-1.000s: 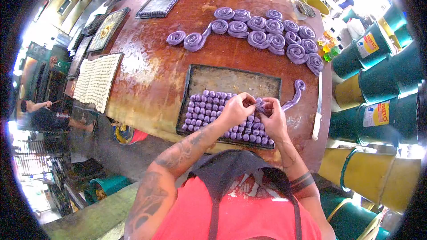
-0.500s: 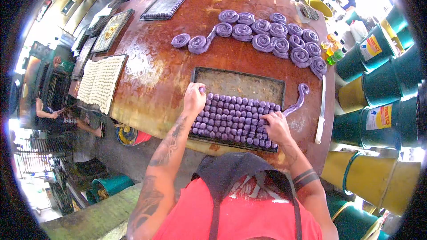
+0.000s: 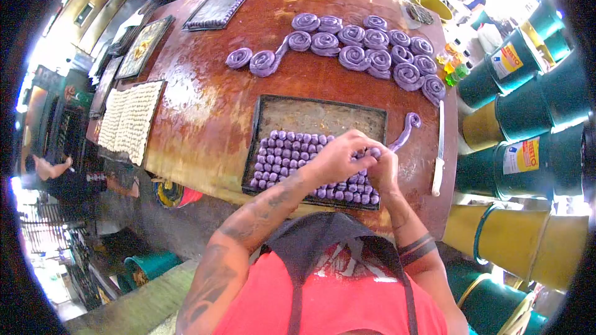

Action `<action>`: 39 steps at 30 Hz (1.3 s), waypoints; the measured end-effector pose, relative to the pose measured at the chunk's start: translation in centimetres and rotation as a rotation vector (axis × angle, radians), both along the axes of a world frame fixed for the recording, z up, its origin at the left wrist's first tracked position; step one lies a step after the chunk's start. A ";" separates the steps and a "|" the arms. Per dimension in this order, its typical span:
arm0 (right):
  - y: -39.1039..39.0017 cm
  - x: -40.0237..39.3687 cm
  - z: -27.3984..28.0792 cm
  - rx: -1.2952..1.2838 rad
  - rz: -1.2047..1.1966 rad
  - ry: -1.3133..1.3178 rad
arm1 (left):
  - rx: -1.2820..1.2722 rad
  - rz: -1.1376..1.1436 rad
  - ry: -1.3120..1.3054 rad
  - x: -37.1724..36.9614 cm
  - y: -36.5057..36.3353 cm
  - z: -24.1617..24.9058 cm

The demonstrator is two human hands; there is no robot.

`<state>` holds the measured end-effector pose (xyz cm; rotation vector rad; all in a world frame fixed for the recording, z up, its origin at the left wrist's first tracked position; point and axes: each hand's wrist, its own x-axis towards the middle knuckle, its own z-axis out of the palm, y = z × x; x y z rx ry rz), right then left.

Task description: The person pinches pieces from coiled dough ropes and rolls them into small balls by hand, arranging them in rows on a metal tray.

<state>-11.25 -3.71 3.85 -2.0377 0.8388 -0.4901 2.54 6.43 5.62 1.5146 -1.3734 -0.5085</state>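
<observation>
My left hand (image 3: pixel 343 156) and my right hand (image 3: pixel 386 171) meet over the right part of a dark baking tray (image 3: pixel 323 105). A purple dough end (image 3: pixel 374 152) shows between them. The fingers of my left hand pinch at this end, while my right hand is wrapped round the dough. From behind my right hand a dough rope (image 3: pixel 410 125) runs up to a small curl on the table. Rows of purple dough balls (image 3: pixel 282 155) fill the near part of the tray; my hands and left forearm hide some of them.
Coiled purple dough ropes (image 3: pixel 352 58) lie beyond the tray on the brown table (image 3: pixel 192 111). A long knife (image 3: pixel 439 170) rests at the right. Left are a tray of pale dough pieces (image 3: pixel 129 118) and a partly filled tray (image 3: pixel 218 9). Buckets (image 3: pixel 528 108) line the right side.
My left hand has moved right from the tray's left side to the dough at my right hand. My right hand has turned and closed round the dough. The whole view has shifted slightly.
</observation>
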 end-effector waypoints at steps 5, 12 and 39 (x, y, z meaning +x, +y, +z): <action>1.6 0.1 -0.5 -0.003 0.043 -0.214 | 0.085 0.214 0.012 -0.3 1.1 -2.7; 0.9 0.0 -1.6 0.047 0.267 0.008 | 0.300 0.193 0.421 0.7 2.9 -6.7; -6.7 -13.4 8.4 0.419 -0.434 -0.412 | 0.296 0.174 0.028 0.8 2.1 -3.4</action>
